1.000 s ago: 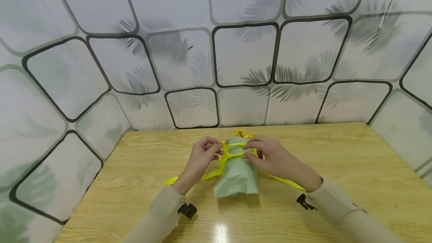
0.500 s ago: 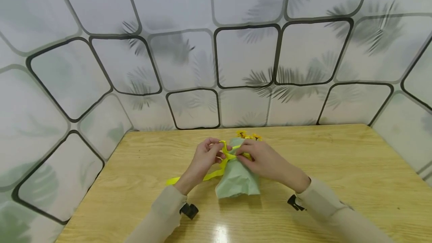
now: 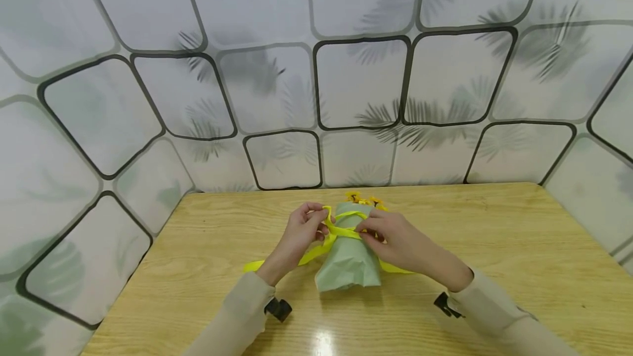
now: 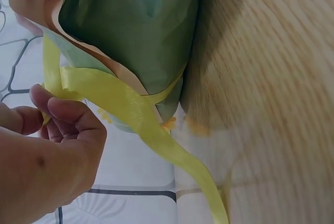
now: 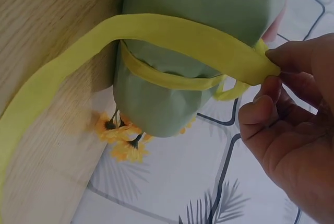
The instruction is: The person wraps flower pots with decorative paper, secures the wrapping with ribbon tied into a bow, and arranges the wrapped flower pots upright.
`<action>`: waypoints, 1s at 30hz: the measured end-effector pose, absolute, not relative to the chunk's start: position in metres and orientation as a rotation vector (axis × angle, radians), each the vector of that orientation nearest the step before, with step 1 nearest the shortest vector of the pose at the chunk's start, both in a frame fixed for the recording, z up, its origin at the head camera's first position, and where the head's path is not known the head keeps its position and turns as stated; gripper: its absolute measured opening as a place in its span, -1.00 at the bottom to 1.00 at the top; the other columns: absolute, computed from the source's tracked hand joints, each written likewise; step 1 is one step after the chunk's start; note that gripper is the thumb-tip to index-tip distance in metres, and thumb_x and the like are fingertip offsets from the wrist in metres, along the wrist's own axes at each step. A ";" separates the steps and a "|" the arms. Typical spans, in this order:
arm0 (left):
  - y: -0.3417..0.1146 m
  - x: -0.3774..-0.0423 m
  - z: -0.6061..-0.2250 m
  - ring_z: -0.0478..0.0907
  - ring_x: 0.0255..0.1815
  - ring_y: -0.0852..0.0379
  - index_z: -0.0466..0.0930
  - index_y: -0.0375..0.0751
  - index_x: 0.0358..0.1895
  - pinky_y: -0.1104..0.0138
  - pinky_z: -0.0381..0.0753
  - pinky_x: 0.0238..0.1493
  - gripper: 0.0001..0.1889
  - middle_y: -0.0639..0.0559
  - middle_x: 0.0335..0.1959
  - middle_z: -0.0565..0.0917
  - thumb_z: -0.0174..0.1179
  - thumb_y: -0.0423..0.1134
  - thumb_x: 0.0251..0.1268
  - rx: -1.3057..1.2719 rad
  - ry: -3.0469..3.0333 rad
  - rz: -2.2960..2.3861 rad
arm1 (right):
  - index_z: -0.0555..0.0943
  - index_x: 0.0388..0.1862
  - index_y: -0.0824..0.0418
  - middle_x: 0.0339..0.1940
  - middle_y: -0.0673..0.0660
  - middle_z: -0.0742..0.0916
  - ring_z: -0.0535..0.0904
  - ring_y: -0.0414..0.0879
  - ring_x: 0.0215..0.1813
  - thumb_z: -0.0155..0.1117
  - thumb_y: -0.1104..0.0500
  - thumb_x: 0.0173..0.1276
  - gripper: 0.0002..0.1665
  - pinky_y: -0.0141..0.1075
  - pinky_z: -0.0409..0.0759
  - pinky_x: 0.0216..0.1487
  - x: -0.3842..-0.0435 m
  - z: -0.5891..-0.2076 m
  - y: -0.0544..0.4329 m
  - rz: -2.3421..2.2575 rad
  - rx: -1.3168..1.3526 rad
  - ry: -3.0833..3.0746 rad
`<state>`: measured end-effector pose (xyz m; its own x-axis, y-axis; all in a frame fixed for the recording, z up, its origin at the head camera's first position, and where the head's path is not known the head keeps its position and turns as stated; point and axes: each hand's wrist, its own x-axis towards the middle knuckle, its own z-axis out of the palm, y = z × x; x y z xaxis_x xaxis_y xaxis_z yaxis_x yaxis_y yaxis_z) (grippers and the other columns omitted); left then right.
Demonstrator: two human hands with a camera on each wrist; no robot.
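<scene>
A bouquet in pale green wrapping paper lies on the table, with orange-yellow flowers showing at its far end. Yellow ribbon passes around the wrapping and trails down on both sides. My left hand pinches a loop of the ribbon between thumb and fingers at the bouquet's left. On the other side my right hand pinches the ribbon between thumb and forefinger, seen closely in the right wrist view. A narrower turn of ribbon lies around the paper farther toward the flowers. The crossing is partly hidden by the fingers.
The wooden table reaches back to a patterned fabric wall with dark outlines and leaf prints. One ribbon tail rests on the table at the left. Black straps hang at both sleeves.
My right hand moved left toward the crossing, then back to the right, drawing a ribbon strand across the bouquet. My left hand stays nearly still, holding its loop.
</scene>
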<state>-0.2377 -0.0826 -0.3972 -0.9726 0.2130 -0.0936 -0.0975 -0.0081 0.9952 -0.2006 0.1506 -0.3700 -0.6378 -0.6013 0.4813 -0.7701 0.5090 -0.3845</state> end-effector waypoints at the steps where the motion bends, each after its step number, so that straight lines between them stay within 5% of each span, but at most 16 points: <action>1: -0.082 -0.238 -0.397 0.54 -0.44 0.19 0.43 -0.23 0.07 0.37 0.56 -0.33 -0.81 0.05 -0.28 0.73 0.07 -0.21 0.60 0.122 2.045 2.084 | 0.74 -0.23 0.19 -0.38 -0.03 0.66 0.40 -0.37 -0.43 0.31 0.42 0.35 -0.83 -0.47 0.45 -0.44 -0.200 -0.370 0.153 0.843 1.154 -2.462; 17: -0.082 -0.237 -0.399 0.49 -0.45 0.19 0.45 -0.25 0.20 0.34 0.54 -0.30 -0.73 0.08 -0.33 0.65 0.04 -0.23 0.60 0.118 2.005 2.114 | 0.75 -0.21 0.16 -0.39 -0.09 0.68 0.42 -0.45 -0.41 0.37 0.49 0.26 -0.73 -0.43 0.53 -0.46 -0.192 -0.378 0.187 0.846 1.092 -2.409; 26: -0.083 -0.237 -0.400 0.51 -0.36 0.21 0.57 -0.37 0.19 0.40 0.54 -0.31 -0.66 -0.06 0.00 0.68 -0.06 -0.22 0.67 0.223 2.025 2.065 | 0.74 -0.24 0.11 -0.38 -0.12 0.69 0.43 -0.45 -0.40 0.39 0.49 0.23 -0.71 -0.41 0.53 -0.46 -0.189 -0.381 0.198 0.814 1.045 -2.444; 30: -0.084 -0.237 -0.400 0.52 -0.35 0.22 0.56 -0.37 0.17 0.42 0.51 -0.32 -0.65 0.03 -0.07 0.73 -0.11 -0.20 0.68 0.227 1.998 2.080 | 0.74 -0.26 0.12 -0.38 -0.11 0.70 0.45 -0.44 -0.39 0.39 0.49 0.23 -0.72 -0.41 0.53 -0.44 -0.190 -0.381 0.201 0.802 1.029 -2.452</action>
<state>-0.2373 -0.0838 -0.3997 -0.9571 0.2836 -0.0590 -0.0702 -0.0297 0.9971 -0.1901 0.2008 -0.3805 -0.6689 -0.5302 0.5211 -0.7356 0.5733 -0.3609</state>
